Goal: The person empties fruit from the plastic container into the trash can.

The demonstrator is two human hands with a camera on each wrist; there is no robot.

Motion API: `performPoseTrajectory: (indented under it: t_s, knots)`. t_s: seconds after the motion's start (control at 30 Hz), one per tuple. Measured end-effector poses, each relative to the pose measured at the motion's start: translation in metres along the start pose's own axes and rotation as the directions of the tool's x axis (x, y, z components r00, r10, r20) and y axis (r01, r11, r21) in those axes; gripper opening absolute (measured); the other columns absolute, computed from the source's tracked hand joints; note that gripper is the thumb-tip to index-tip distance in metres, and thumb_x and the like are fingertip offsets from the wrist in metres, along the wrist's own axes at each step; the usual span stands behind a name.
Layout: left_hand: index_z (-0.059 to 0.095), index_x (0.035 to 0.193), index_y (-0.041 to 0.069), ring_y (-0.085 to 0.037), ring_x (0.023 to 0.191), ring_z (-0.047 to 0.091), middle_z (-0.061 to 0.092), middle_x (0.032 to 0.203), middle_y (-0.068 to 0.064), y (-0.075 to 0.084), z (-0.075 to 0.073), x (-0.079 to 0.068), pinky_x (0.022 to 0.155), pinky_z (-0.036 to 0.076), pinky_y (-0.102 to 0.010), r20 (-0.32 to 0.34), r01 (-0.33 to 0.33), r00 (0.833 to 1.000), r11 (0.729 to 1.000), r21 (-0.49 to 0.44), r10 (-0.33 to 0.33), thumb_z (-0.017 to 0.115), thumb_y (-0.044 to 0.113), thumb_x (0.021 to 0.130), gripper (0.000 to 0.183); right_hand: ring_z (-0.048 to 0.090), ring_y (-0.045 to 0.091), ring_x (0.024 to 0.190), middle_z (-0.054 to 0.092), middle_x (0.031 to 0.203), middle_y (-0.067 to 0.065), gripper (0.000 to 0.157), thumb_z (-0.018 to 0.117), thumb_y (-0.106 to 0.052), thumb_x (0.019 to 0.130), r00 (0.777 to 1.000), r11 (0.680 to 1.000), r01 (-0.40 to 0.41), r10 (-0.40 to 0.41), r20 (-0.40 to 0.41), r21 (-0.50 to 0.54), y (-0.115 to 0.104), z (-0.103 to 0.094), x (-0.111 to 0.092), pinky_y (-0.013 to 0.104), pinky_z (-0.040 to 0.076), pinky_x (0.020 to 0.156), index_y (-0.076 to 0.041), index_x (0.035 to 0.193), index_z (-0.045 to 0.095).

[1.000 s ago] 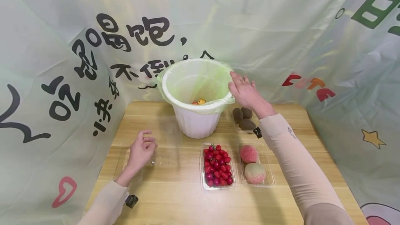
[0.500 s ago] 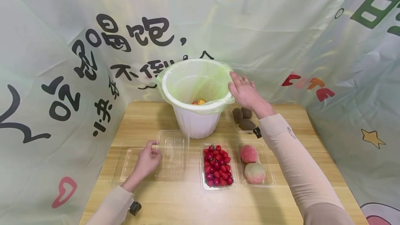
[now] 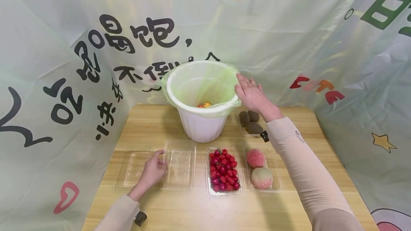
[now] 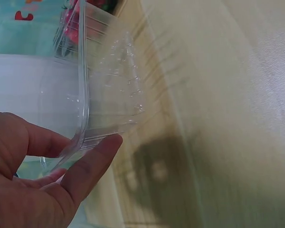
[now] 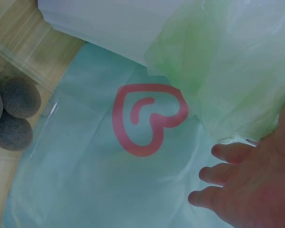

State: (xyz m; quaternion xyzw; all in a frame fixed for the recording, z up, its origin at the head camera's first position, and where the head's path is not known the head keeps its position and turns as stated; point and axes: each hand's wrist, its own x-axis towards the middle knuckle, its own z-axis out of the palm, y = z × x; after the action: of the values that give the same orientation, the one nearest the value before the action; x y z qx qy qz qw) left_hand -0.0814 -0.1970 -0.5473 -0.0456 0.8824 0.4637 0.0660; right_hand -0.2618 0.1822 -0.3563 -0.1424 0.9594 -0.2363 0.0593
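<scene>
My left hand [image 3: 154,172] pinches the near left edge of a clear plastic container [image 3: 179,168], thumb on one side and fingers on the other. Seen from the left wrist, the container [image 4: 111,71] is see-through and ribbed, held close over the wooden table. My right hand [image 3: 252,95] rests at the right rim of a white bucket [image 3: 203,127], its fingers extended. A thin pale green bag [image 5: 247,57] lines the bucket and folds over its rim. Down inside lie a small yellow fruit [image 3: 207,104] and part of a reddish one.
Another clear container [image 3: 133,170] lies at the left. Right of the held one stand a tray of small red fruits [image 3: 223,174] and a tray with two peaches [image 3: 262,178]. Several brown kiwis [image 3: 253,128] sit behind, under the right forearm. Printed cloth [image 3: 273,38] walls the table.
My left hand has brought the clear container in beside the red fruits, then shifted slightly right and nearer, lowering it. The right hand stays at the bucket rim.
</scene>
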Motion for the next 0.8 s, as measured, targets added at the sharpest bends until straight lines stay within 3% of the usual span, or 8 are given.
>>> performPoseTrajectory:
  t_s: [0.47,0.8]
  knots:
    - [0.045,0.151,-0.005,-0.013,0.054,0.050,0.065,0.075,-0.006,-0.007,0.008,-0.005,0.047,0.044,-0.022,0.042,0.035,0.998,0.999,0.011,-0.036,0.062,-0.003,0.095,0.059,-0.005,0.051,0.161,0.003,0.177,0.018,0.069,0.010,-0.053,0.110,1.000,1.000,-0.006,0.006,-0.001,0.006,0.001,0.001,0.000,0.069,-0.007,0.128,-0.025,0.171,-0.004]
    - [0.048,0.148,-0.009,-0.010,0.050,0.049,0.060,0.064,0.002,-0.008,0.012,-0.008,0.051,0.043,-0.023,0.036,0.011,0.999,0.998,0.055,-0.013,0.062,-0.002,0.092,0.058,-0.003,0.052,0.161,0.004,0.177,0.017,0.068,0.011,-0.053,0.110,1.000,1.000,0.000,0.000,-0.008,0.006,0.001,0.001,-0.001,0.069,-0.006,0.128,-0.024,0.171,-0.003]
